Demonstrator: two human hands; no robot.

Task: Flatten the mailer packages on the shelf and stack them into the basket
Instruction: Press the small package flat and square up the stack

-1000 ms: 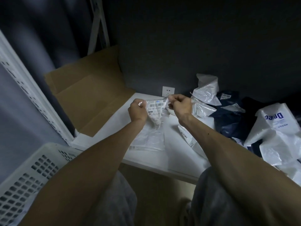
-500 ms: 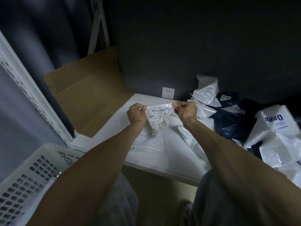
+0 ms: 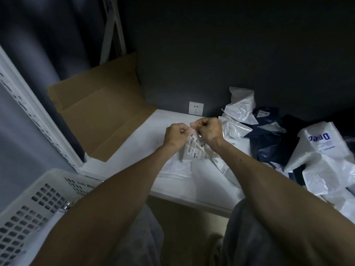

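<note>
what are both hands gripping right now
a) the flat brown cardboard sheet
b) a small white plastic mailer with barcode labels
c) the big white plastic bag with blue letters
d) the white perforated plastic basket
b: the left hand and the right hand each pinch the top edge of the small white plastic mailer with barcode labels, over the white shelf.

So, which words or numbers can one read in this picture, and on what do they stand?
"Da:ec", roughly, in large blue print on the white bag; the lines beneath are blurred.
Barcode labels on the held mailer: digits too small.
White labels on the dark blue mailers: unreadable.
</note>
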